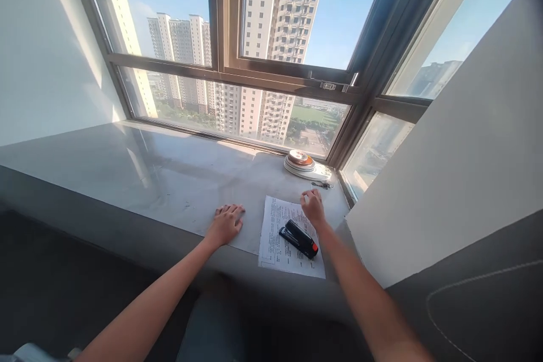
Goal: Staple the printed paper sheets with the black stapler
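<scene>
Left hand [228, 223] flat, empty-looking on windowsill [203, 175], right hand [313, 205] curled narrow, contents unclear; black stapler [299, 238] lies on printed sheet [270, 250] overhanging the edge, so a forearm bump could drag both off.

One stapler [302, 238], one printed sheet [274, 244]

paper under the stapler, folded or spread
Spread: the paper lies opened out beneath the black stapler, its printed face showing, with no fold visible.
</scene>
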Action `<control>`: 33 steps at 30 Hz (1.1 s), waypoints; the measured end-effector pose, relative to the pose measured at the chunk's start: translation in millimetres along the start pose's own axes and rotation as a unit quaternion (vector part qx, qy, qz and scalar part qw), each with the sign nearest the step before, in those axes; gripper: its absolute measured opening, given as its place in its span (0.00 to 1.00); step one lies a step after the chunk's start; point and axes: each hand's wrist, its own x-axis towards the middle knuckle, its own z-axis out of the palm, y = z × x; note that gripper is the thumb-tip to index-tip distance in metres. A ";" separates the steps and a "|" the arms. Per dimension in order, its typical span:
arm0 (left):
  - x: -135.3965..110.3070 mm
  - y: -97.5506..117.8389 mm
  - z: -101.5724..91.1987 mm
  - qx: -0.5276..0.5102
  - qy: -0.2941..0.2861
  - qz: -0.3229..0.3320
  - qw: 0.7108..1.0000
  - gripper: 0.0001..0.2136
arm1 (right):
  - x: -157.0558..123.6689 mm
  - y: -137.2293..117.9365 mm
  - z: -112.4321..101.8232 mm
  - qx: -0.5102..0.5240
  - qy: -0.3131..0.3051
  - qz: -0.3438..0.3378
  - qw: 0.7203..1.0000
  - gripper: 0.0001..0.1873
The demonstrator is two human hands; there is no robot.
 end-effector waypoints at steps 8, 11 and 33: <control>-1.3 -3.1 1.5 0.011 0.001 0.009 1.000 0.16 | 8.8 1.2 5.3 -0.066 -0.073 0.060 0.993 0.41; -0.3 -3.0 2.5 0.011 0.008 0.004 1.000 0.15 | 23.7 9.9 -1.5 -0.084 -0.073 0.076 0.991 0.38; 4.1 -17.0 -9.5 -0.254 0.070 -0.122 0.957 0.14 | 13.6 -110.8 65.7 -0.074 -0.209 -0.101 0.970 0.40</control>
